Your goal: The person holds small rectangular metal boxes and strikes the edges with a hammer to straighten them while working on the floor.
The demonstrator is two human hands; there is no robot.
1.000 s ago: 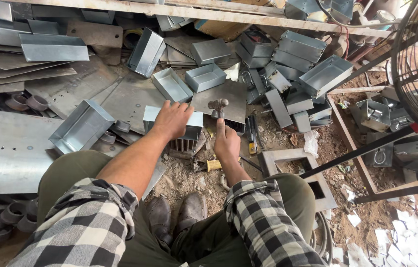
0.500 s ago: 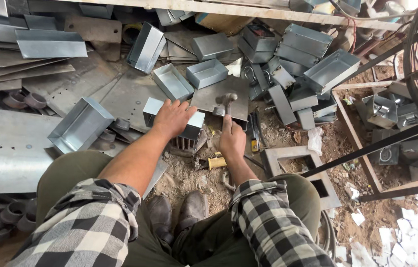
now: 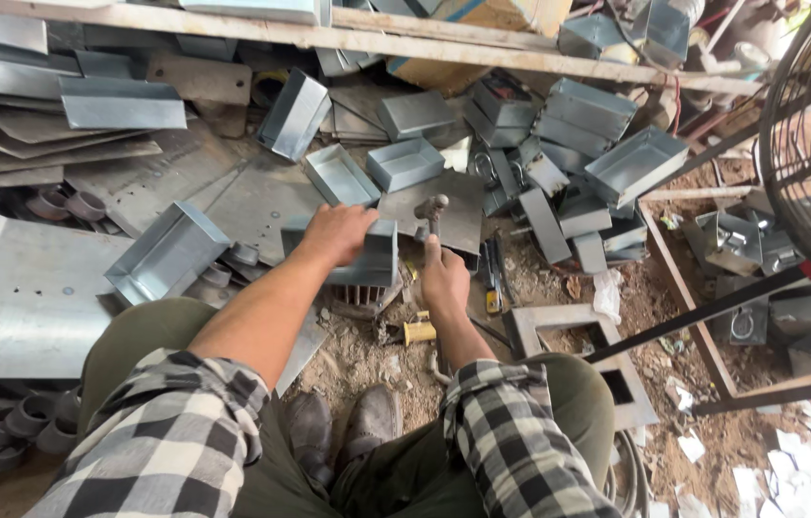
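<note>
One brown cardboard box (image 3: 492, 14) stands at the top edge, behind the wooden beam (image 3: 377, 38). No labels, signs or screens are visible.

The person wears a black-and-white checked shirt (image 3: 511, 451) with both sleeves rolled up past the forearms, leaving the arms bare down to the hands. Olive-green trousers (image 3: 137, 350) cover both knees, and worn, dusty dark shoes (image 3: 367, 422) show between them.
</note>
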